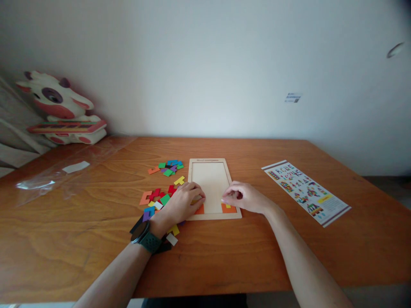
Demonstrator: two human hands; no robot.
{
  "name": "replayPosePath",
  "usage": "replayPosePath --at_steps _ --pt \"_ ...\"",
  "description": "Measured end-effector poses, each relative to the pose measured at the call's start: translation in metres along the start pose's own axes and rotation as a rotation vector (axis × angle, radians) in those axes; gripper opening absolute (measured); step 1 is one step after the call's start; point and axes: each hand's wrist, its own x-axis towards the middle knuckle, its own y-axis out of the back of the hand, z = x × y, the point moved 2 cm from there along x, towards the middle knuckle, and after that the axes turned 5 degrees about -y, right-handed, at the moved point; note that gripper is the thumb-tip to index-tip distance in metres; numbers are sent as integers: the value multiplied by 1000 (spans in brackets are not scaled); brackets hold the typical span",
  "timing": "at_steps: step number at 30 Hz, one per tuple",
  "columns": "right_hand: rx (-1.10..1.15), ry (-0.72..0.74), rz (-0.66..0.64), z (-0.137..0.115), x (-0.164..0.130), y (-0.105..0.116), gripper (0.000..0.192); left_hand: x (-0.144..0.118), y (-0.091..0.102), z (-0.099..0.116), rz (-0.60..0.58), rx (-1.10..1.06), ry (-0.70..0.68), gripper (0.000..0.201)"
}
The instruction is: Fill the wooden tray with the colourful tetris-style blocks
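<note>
On puzzle tray, left hand, right hand, orange pieces

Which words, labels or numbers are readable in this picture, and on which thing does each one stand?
No text can be read.
Wooden puzzle tray: engraved line on top rim, too small.
Printed leaflet: pictures and lettering, too blurred.
Wall sticker: print too small.
Watch: dark face, nothing legible.

Both hands on puzzle tray, coloured pieces beside
</note>
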Motion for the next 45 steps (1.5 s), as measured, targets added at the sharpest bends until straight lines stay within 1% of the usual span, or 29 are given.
replayPosePath --at_steps 3,8,11,16,20,24,27,32,36,40,43,45 --pt "-3 46 8 -5 1 -7 34 0 1 1 -8 1 7 13" --pt "-94 97 77 -8 3 -16 29 1 2 5 -19 12 20 14" --pt "-152 111 84 -9 3 -17 23 1 3 6 -18 7 19 12" --pt "-181 109 83 -11 2 -16 11 1 4 8 -21 3 20 11" --pt "-197 104 81 -11 2 -17 9 1 5 10 -30 2 29 10" --pt "-214 141 72 -9 3 -18 8 1 6 11 -37 9 31 11" --pt "-232 156 66 -7 3 -18 15 2 7 13 -40 14 31 13" --pt "-243 127 110 -8 5 -20 32 2 7 13 -47 18 33 15" --pt "-239 124 130 -9 5 -22 33 2 7 11 -37 -20 32 16" --pt "-202 119 134 -7 6 -23 33 2 10 8 12 -139 58 21" --pt "-176 81 148 -5 7 -23 37 2 17 3 82 -218 132 23" --pt "-173 52 162 -4 7 -23 38 2 24 -2 129 -227 188 24"
